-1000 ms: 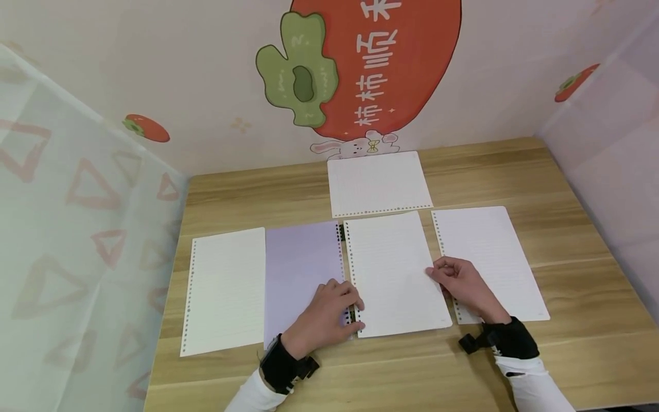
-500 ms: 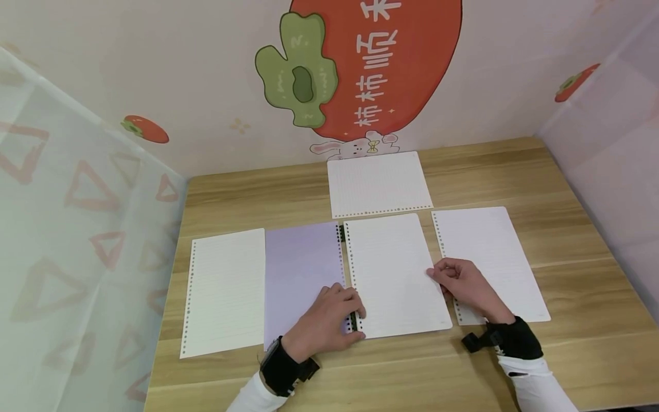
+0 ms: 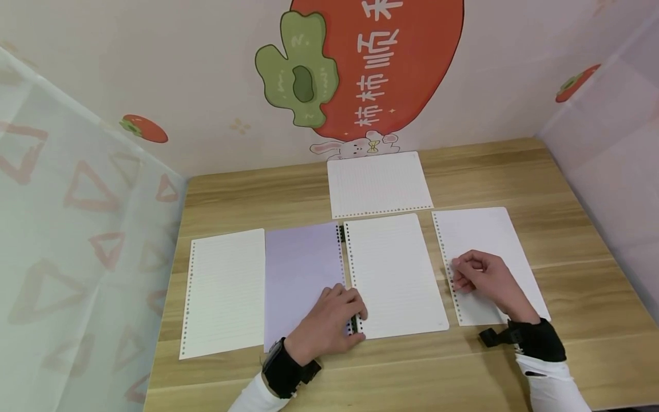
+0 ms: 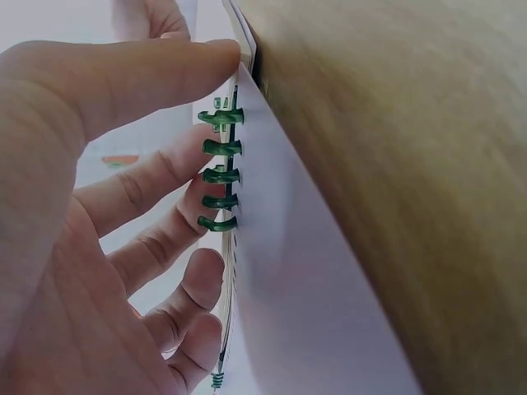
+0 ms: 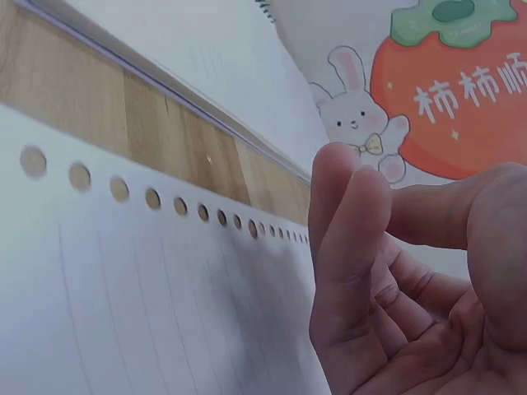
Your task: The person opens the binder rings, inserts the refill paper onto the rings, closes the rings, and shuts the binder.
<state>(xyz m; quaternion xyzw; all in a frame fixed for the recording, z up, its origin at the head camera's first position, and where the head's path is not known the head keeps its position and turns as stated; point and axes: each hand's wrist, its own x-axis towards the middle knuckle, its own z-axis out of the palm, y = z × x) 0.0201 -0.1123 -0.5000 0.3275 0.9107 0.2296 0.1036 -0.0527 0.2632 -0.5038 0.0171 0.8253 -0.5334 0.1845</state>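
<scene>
An open loose-leaf notebook lies mid-table, with a lilac cover (image 3: 301, 269) on the left and a stack of lined pages (image 3: 393, 269) on the right. Green binder rings (image 4: 218, 173) run between them. My left hand (image 3: 329, 320) grips the notebook at its lower spine, thumb by the bottom edge and bent fingers at the rings and punched margin. To the right, my right hand (image 3: 484, 280) hovers over a loose lined sheet (image 3: 484, 229), apart from the notebook. In the right wrist view its thumb and forefinger tips meet with nothing between them.
Another punched sheet (image 3: 223, 292) lies left, at the lilac cover's edge. A further sheet (image 3: 378, 183) lies sideways behind the notebook, near the printed back wall (image 3: 216, 74). All rest on a wood-grain table (image 3: 386, 377).
My right hand has let go of the page stack's right edge and moved right, over the loose sheet. The stack's edge has settled slightly. My left hand stays almost still.
</scene>
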